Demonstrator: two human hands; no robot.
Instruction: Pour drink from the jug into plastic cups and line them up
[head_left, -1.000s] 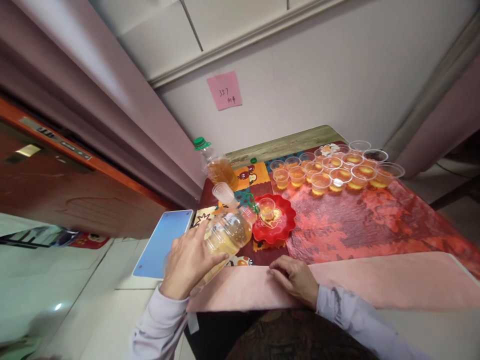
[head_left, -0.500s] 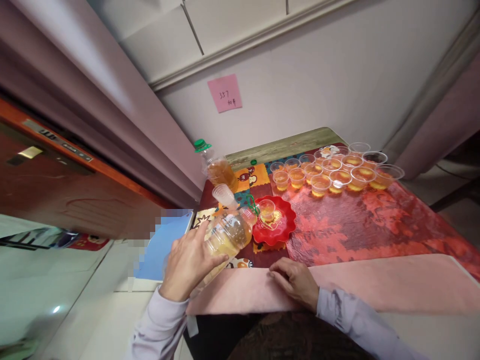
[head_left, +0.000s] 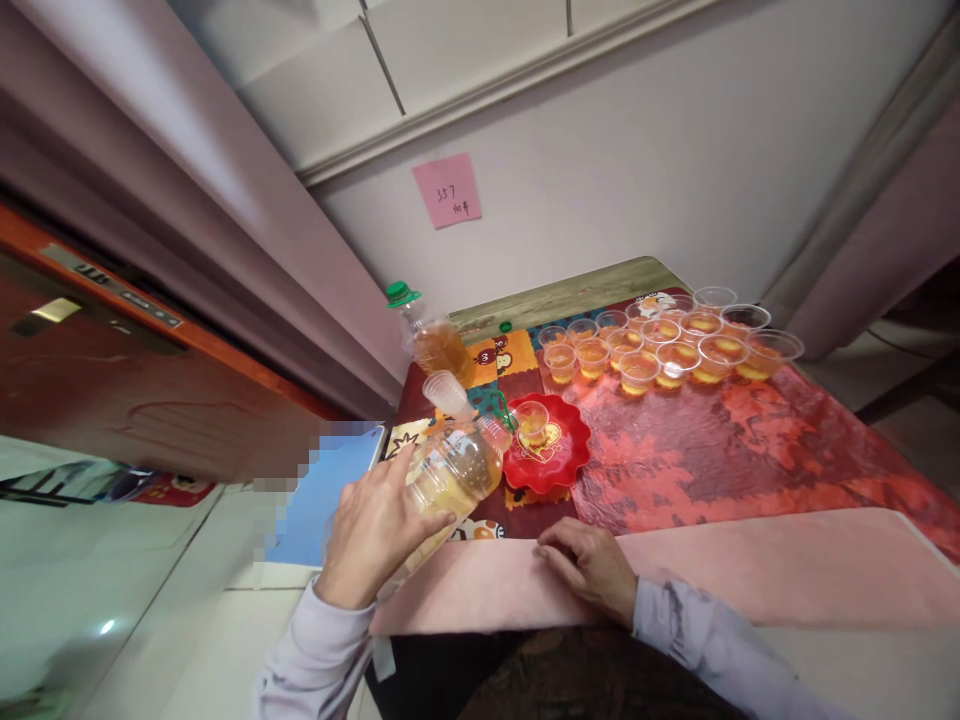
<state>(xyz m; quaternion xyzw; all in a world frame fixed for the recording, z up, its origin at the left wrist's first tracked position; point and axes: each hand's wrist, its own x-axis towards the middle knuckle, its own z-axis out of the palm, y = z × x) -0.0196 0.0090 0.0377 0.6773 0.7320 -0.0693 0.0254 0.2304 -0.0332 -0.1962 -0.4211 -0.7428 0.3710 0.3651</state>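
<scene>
Left hand (head_left: 375, 525) has its grip round a tilted bottle (head_left: 457, 465), neck by the cup (head_left: 533, 428) on the red plate (head_left: 574, 462); right hand (head_left: 592, 565) is curled on pink cloth (head_left: 757, 565), can't tell if it's gripping anything.

tilted clear bottle (head_left: 457, 465), partly filled, near 1 upright clear cup (head_left: 533, 427)

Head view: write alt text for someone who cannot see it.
A person's left hand grips a tilted clear bottle of yellowish liquid, its neck near a plastic cup on a red plate. The right hand rests on a pink strip; behind are amber-filled cups and a green-capped bottle.
</scene>
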